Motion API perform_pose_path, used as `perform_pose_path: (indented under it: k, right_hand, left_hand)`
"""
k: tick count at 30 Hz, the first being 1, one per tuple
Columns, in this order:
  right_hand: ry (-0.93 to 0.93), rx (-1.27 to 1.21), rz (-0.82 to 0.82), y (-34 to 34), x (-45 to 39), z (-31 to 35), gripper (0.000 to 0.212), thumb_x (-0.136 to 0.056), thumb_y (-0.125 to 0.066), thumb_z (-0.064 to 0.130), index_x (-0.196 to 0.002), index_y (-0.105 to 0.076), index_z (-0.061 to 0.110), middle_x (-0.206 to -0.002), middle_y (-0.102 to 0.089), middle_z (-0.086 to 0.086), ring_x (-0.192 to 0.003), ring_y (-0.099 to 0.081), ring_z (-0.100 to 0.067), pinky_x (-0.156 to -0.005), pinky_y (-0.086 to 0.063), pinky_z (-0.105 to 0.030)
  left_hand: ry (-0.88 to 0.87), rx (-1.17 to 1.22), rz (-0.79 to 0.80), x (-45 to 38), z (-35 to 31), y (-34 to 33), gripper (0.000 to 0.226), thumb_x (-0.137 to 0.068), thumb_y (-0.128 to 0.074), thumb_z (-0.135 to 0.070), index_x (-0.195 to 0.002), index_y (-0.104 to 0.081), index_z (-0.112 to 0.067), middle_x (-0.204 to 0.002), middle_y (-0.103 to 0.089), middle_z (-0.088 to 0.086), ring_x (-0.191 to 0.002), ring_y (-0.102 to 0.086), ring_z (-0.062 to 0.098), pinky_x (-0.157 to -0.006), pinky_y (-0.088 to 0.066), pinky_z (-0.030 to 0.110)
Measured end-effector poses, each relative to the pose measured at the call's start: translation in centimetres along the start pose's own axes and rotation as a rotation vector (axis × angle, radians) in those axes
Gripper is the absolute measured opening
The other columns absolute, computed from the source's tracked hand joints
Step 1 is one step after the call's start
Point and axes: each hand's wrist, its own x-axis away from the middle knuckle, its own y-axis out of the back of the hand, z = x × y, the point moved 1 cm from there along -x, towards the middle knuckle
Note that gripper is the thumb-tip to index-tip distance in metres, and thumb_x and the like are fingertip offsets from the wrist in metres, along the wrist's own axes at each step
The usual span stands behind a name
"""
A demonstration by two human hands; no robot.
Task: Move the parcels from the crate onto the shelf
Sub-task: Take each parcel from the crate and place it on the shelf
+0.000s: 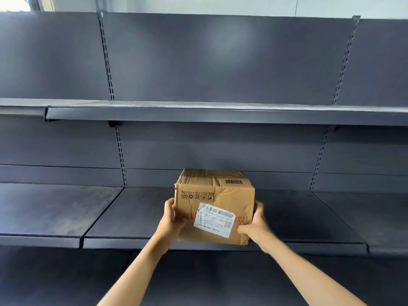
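Two hands clamped on one parcel (214,206) at the front edge of the lower shelf (123,217): left hand (171,219) curled round its left side, right hand (256,226) round its right, thumbs pressed on the near face. Plenty of bare dark metal either side and behind, flat and matt. Creased brown cardboard, boxy, dented corners, white barcode label (215,219) stuck askew; contents sealed from sight.

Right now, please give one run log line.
step: placing | box: held over shelf | left hand: grips | right hand: grips
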Motion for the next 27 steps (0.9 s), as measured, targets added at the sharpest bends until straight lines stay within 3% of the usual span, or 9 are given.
perform_pose_path:
  k: [5, 9, 14, 17, 22, 27]
  right_hand:
    - [-0.015, 0.013, 0.047, 0.3, -3.8, -1.3, 0.081, -0.069, -0.062, -0.011, -0.124, -0.019, 0.030, -0.102, -0.050, 0.008, -0.090, -0.052, -0.006, -0.058, -0.044, -0.018]
    - [-0.020, 0.016, 0.042, 0.4, -6.5, -2.4, 0.080, -0.068, -0.062, -0.013, -0.119, -0.020, 0.032, -0.099, -0.050, 0.010, -0.088, -0.052, -0.005, -0.056, -0.045, -0.016]
    - [-0.037, 0.024, 0.014, 0.3, -9.4, -4.0, 0.079, -0.067, -0.061, -0.015, -0.114, -0.020, 0.034, -0.095, -0.051, 0.010, -0.082, -0.053, -0.004, -0.055, -0.045, -0.016]
    - [-0.041, 0.032, 0.006, 0.1, -11.0, -4.5, 0.078, -0.068, -0.061, -0.014, -0.110, -0.019, 0.036, -0.093, -0.049, 0.011, -0.080, -0.052, -0.004, -0.052, -0.044, -0.014]
    - [-0.045, 0.026, -0.016, -0.4, -13.1, -4.8, 0.078, -0.069, -0.060, -0.013, -0.109, -0.018, 0.039, -0.093, -0.052, 0.009, -0.081, -0.054, -0.005, -0.052, -0.047, -0.018]
    - [-0.035, 0.021, -0.029, -0.8, -14.8, -4.7, 0.078, -0.068, -0.060, -0.013, -0.111, -0.020, 0.039, -0.090, -0.053, 0.011, -0.076, -0.056, -0.005, -0.048, -0.046, -0.018]
  left_hand:
    - [0.030, -0.089, -0.051, -3.4, 2.0, -1.4, 0.057, -0.083, -0.047, 0.015, -0.128, -0.031, -0.016, -0.105, -0.051, -0.002, -0.101, -0.050, 0.022, -0.095, -0.047, 0.049]
    - [0.063, -0.125, -0.080, -5.6, 3.4, -2.7, 0.057, -0.083, -0.051, 0.012, -0.128, -0.030, -0.017, -0.100, -0.051, -0.011, -0.092, -0.051, 0.009, -0.091, -0.049, 0.042]
    - [0.071, -0.146, -0.105, -8.0, 4.6, -4.1, 0.059, -0.080, -0.054, 0.010, -0.127, -0.029, -0.016, -0.104, -0.053, -0.001, -0.096, -0.053, 0.020, -0.090, -0.051, 0.044]
    - [0.079, -0.119, -0.109, -9.0, 5.1, -4.8, 0.062, -0.071, -0.064, -0.006, -0.120, -0.030, -0.021, -0.101, -0.057, -0.005, -0.088, -0.055, 0.009, -0.079, -0.052, 0.034]
    - [0.065, -0.090, -0.109, -11.2, 6.8, -5.1, 0.060, -0.080, -0.065, 0.001, -0.123, -0.028, -0.018, -0.101, -0.060, -0.002, -0.094, -0.058, 0.020, -0.089, -0.053, 0.048]
    - [0.075, -0.051, -0.099, -12.8, 6.7, -5.2, 0.071, -0.061, -0.075, -0.020, -0.115, -0.029, -0.027, -0.099, -0.061, -0.007, -0.089, -0.060, 0.013, -0.084, -0.053, 0.040]
